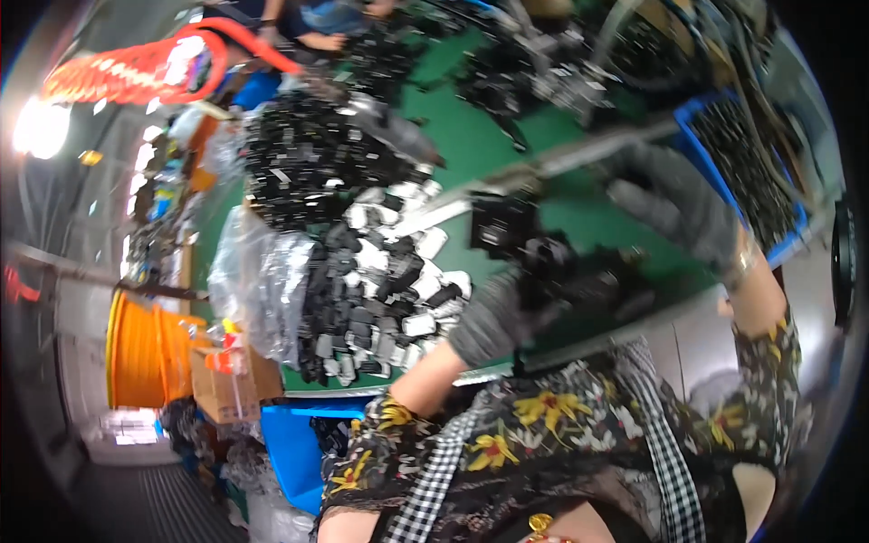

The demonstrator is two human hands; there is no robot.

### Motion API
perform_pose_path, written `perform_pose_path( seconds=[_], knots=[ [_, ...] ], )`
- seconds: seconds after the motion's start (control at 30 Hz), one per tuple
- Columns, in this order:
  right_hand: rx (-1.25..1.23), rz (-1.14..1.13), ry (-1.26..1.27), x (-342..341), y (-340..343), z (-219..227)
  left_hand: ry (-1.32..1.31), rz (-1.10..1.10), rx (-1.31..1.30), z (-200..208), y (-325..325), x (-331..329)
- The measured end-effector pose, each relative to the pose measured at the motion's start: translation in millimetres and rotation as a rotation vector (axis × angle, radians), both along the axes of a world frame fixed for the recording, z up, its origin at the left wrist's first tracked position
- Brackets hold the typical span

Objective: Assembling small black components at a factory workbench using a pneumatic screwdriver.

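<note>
My left hand (493, 317), in a grey glove, is at the near side of a dark fixture (507, 226) at the middle of the bench. Its fingers are hidden against the dark parts there. My right hand (670, 199), also gloved in grey, is raised above the bench at the right, smeared by motion, close to a metal bar (579, 158). Whether it holds anything is not visible. Left of my left hand lies a pile of small white and black plastic pieces (419, 323). Beyond it is a heap of small black parts (299, 163).
A blue bin (701, 154) of small dark parts stands at the right. At the left are a clear plastic bag (258, 281), an orange spool (140, 353), a cardboard box (222, 385) and a red coiled hose (127, 72). Another person's hand (323, 41) shows across the green bench (444, 81).
</note>
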State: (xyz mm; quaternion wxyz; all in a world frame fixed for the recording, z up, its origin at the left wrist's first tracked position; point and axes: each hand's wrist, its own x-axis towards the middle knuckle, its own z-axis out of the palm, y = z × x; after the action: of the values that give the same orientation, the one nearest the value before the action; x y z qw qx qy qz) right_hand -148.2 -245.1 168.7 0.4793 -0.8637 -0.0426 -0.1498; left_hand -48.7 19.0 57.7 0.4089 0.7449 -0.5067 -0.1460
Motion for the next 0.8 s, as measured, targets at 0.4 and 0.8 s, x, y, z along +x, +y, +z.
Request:
perform_pose_path(
  seconds=[0.4, 0.8],
  knots=[
    [0.008, 0.058, 0.001, 13.6, 6.0, -19.1, 0.184, 0.023, 0.295, 23.1, -6.9, -0.4],
    [-0.06, 0.198, -0.291, 59.8, 6.4, 0.4, 0.182, -0.108, 0.083, -9.0, -13.4, 8.7]
  ],
)
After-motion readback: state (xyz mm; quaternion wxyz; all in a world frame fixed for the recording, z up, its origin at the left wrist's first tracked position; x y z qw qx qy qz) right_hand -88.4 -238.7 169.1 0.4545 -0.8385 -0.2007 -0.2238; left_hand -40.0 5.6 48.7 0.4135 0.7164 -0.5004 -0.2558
